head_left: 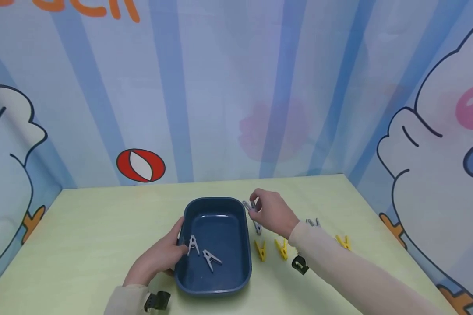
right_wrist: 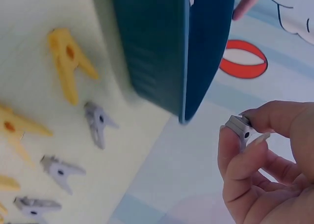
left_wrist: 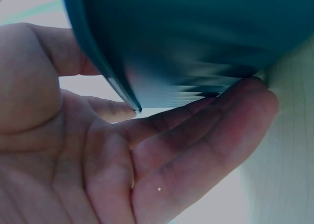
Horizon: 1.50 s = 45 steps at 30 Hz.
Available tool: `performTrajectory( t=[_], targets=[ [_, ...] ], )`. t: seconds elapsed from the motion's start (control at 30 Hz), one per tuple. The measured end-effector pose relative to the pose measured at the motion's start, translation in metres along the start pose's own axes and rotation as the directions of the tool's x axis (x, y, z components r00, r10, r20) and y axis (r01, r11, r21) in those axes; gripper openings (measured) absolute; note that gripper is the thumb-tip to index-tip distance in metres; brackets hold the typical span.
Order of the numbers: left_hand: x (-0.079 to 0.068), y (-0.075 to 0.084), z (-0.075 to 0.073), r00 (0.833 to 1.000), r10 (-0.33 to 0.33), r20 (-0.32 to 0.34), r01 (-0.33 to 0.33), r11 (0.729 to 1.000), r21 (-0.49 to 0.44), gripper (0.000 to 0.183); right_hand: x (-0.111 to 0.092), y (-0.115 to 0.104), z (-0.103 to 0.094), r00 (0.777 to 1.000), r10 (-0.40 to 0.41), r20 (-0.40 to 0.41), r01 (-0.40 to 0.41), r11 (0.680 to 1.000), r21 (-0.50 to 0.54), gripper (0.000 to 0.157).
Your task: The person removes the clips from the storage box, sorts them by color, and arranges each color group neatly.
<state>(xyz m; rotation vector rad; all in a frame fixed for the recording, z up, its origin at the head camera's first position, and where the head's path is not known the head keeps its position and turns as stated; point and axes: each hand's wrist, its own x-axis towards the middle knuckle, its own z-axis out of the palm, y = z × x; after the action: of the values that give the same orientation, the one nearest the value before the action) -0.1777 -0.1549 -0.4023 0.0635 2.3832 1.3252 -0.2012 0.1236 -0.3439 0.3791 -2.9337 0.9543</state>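
A dark blue plastic bin (head_left: 220, 227) stands on the table. My left hand (head_left: 161, 253) grips its left wall, thumb over the rim and fingers (left_wrist: 196, 155) along the outside. Inside the bin lie two grey clothespins (head_left: 211, 259). Above the bin's far right corner, my right hand (head_left: 273, 212) pinches another grey clothespin (right_wrist: 240, 128) between thumb and fingertips. Below that hand, a grey clothespin (head_left: 258, 227) and two yellow clothespins (head_left: 261, 250) lie right of the bin. The right forearm partly hides the table beyond.
Farther right on the pale yellow-green table (head_left: 114, 232) lie more grey clothespins (head_left: 312, 222) and a yellow clothespin (head_left: 343, 242). Striped blue cartoon backdrops (head_left: 220, 87) rise behind the table and at both sides.
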Motion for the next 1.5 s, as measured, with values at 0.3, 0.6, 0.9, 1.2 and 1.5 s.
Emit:
performTrajectory(
  t=[0.3,0.6,0.9,1.2,1.5],
  targets=[
    [0.002,-0.006,0.000,1.000,-0.010,-0.017,0.010,1.000,-0.001,0.080,-0.002,0.021,-0.014,0.998,0.066,-0.023,-0.066,0.998,0.009,0.030],
    [0.005,-0.016,-0.005,0.999,-0.015,-0.032,0.014,1.000,-0.006,0.078,0.000,0.037,-0.014,0.995,0.087,-0.045,-0.086,0.996,0.024,0.033],
    [0.009,-0.030,-0.012,0.998,-0.034,-0.054,0.034,0.999,-0.001,0.078,0.006,0.042,-0.004,0.995,0.089,-0.046,-0.084,0.992,0.095,0.033],
    [0.017,-0.038,-0.024,0.999,-0.008,-0.053,0.010,1.000,0.027,0.079,0.007,0.050,0.003,0.986,0.150,-0.069,-0.134,0.970,0.201,0.034],
    [0.028,-0.047,-0.029,0.998,0.026,-0.065,-0.022,0.998,0.051,0.079,0.008,0.066,-0.004,0.978,0.192,-0.085,-0.174,0.968,0.180,0.046]
  ],
)
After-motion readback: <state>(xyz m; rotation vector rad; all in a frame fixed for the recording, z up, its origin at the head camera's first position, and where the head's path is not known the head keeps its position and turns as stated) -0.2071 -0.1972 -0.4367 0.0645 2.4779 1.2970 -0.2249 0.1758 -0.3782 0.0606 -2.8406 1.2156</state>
